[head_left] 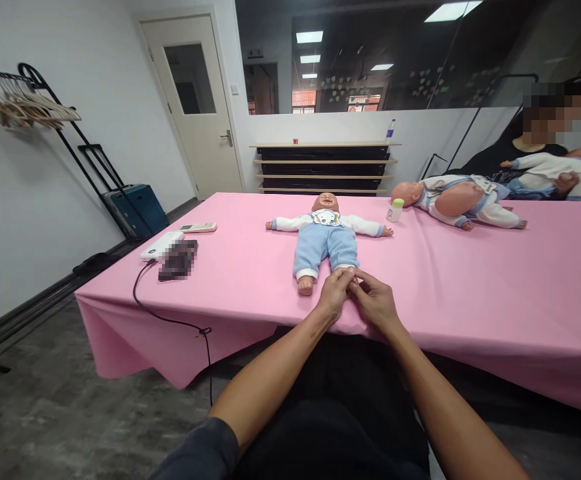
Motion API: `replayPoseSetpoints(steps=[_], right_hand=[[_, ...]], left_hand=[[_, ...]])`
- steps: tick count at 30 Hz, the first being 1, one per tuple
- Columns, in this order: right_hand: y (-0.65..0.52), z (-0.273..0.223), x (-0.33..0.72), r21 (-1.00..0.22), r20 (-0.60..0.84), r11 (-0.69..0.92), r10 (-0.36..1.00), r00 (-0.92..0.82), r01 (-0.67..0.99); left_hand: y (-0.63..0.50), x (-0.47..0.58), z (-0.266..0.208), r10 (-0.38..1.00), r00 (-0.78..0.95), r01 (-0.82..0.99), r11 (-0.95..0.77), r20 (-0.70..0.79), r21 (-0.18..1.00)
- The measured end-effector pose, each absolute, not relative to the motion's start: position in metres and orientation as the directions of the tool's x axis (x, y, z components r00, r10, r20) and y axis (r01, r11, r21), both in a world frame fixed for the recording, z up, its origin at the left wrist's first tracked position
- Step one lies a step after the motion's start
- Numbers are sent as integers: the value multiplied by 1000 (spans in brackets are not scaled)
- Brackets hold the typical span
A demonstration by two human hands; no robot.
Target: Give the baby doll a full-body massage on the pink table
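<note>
A baby doll (326, 243) in light blue trousers and a white top lies on its back on the pink-covered table (250, 293), head away from me and arms spread wide. My left hand (336, 291) and my right hand (374, 300) meet at the doll's foot on the right side, fingers closed around it. Most of that foot is hidden behind my fingers. Bare and free, the other foot (305, 285) points toward me.
Right of the doll are a small bottle with a green cap (395, 211) and a second doll (457, 199). Beyond, a person (500, 157) holds another doll. At left lie a remote (199, 228), a white power bank (163, 246) with a cable, and a dark pixelated object (178, 260).
</note>
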State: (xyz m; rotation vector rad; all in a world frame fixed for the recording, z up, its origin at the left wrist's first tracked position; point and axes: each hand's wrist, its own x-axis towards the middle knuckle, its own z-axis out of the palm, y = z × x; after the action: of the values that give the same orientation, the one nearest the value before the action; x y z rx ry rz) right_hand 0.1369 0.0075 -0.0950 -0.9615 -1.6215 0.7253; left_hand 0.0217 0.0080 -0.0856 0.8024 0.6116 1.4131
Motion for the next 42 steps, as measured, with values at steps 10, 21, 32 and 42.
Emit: replayPoseSetpoints(steps=[10, 21, 32, 42], right_hand=[[8, -94, 135, -808, 521, 542, 841, -150, 231], [6, -95, 135, -844, 485, 500, 866, -119, 193], [3, -88, 134, -808, 531, 550, 835, -143, 210], [6, -93, 136, -814, 513, 525, 851, -116, 249]], left_hand=[[7, 21, -88, 991, 67, -633, -46, 114, 773], [7, 21, -88, 981, 56, -589, -118, 185, 800], [1, 18, -81, 991, 80, -639, -35, 111, 768], [6, 21, -87, 985, 66, -614, -85, 158, 785]])
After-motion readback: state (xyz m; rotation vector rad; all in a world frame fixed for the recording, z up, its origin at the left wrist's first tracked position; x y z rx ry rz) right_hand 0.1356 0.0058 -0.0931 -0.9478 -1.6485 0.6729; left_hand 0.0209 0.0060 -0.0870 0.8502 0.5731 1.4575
